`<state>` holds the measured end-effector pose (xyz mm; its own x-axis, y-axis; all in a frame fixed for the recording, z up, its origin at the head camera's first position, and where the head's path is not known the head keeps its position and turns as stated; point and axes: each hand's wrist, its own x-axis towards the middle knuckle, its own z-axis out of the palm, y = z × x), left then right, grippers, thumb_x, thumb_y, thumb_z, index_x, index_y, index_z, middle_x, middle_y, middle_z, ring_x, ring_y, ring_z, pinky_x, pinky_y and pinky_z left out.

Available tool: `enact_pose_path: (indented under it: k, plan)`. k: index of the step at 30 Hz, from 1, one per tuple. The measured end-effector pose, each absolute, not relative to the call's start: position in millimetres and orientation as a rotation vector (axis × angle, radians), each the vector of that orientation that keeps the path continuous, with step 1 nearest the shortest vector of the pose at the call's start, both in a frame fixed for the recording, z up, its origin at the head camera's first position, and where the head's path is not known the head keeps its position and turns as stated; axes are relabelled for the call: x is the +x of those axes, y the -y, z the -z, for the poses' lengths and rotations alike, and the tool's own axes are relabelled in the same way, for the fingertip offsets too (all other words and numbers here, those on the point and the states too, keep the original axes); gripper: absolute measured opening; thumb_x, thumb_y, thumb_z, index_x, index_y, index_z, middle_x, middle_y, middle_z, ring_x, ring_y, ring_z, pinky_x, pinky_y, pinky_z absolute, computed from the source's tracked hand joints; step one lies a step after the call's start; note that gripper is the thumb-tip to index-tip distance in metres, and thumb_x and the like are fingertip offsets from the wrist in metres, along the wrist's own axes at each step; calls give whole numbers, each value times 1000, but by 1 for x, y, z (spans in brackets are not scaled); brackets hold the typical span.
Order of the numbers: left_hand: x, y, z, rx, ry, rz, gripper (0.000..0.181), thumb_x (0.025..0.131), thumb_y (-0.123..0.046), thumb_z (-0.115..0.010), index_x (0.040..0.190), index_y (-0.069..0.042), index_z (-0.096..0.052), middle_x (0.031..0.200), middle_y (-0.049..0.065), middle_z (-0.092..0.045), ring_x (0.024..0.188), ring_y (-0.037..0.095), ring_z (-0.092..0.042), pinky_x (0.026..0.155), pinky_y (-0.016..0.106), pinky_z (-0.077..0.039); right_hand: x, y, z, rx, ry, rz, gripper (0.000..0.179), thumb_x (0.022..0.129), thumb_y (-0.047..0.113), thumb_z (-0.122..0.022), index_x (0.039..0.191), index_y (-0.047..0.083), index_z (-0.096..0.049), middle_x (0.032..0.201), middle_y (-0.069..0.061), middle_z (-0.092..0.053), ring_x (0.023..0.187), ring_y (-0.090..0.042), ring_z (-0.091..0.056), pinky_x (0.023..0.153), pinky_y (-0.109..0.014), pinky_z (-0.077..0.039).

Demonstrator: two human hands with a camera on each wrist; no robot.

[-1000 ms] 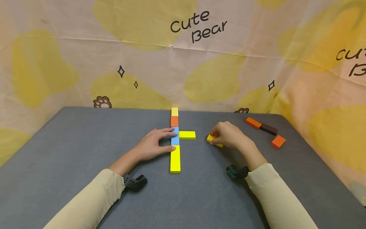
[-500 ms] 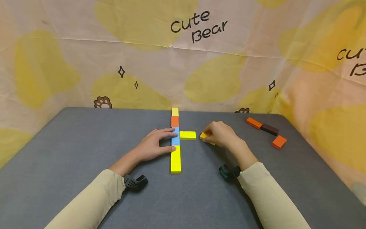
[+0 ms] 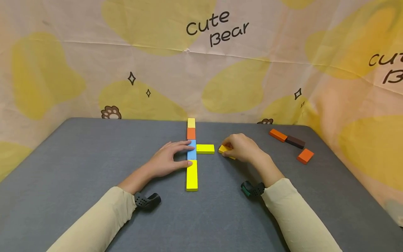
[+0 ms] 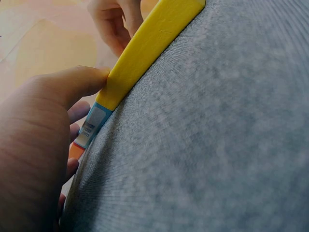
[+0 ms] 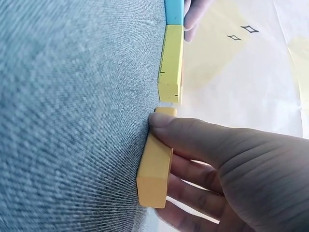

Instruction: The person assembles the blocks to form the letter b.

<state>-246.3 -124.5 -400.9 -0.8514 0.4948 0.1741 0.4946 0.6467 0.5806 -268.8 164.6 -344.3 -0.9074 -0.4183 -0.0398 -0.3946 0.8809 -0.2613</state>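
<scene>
My right hand [image 3: 242,148] pinches an amber-yellow block [image 5: 156,166] between thumb and fingers, low over the table and slightly angled. A small gap separates it from a bright yellow block [image 3: 205,149]. That block juts right from a blue block [image 3: 192,155] in a straight row. My left hand [image 3: 167,159] lies beside the row, fingers extended over the blue block. Its thumb touches the long yellow block [image 3: 192,176] at the row's near end. Beyond the blue come an orange block [image 3: 191,133] and a pale yellow one [image 3: 191,123].
At the right back lie an orange block [image 3: 278,135] and a dark brown block [image 3: 295,141], end to end. Another orange block [image 3: 305,156] sits nearer. A printed cloth [image 3: 157,63] hangs behind the grey tabletop [image 3: 78,157].
The right hand has moved left with the amber-yellow block, bringing it nearer the bright yellow one, and has barely shifted in the last half second. My left hand stays on the row.
</scene>
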Motion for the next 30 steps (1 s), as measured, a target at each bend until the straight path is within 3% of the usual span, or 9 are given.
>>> enact_pose_path:
  k: [10, 14, 18, 30]
  plan:
    - [-245, 125, 399, 882, -2858, -1004, 56, 91, -41, -72, 143, -23, -59, 159, 0, -46, 150, 28, -39, 127, 60, -15, -269, -169, 344, -702, -2923, 439, 33, 89, 29, -79, 114, 9, -76, 95, -4, -72, 81, -18, -58, 74, -32, -50]
    - [-245, 124, 399, 881, -2856, -1012, 56, 91, -41, -72, 142, -23, -60, 159, -1, -47, 150, 27, -40, 127, 59, -15, -271, -179, 340, -700, -2892, 514, 43, 91, 36, -75, 124, 7, -72, 107, -7, -75, 95, -21, -68, 86, -39, -57]
    - [-244, 125, 399, 878, -2855, -1012, 56, 91, -41, -72, 142, -23, -60, 158, 0, -47, 150, 27, -40, 127, 59, -16, -272, -191, 334, -639, -2893, 547, 51, 94, 36, -72, 134, 5, -66, 119, -12, -73, 109, -27, -68, 94, -44, -58]
    - [-246, 125, 400, 875, -2855, -997, 57, 91, -42, -72, 143, -24, -59, 159, 0, -46, 150, 28, -40, 127, 59, -16, -267, -237, 322, -449, -3010, 583, 49, 96, 34, -69, 134, 4, -64, 126, -20, -69, 113, -34, -65, 93, -51, -56]
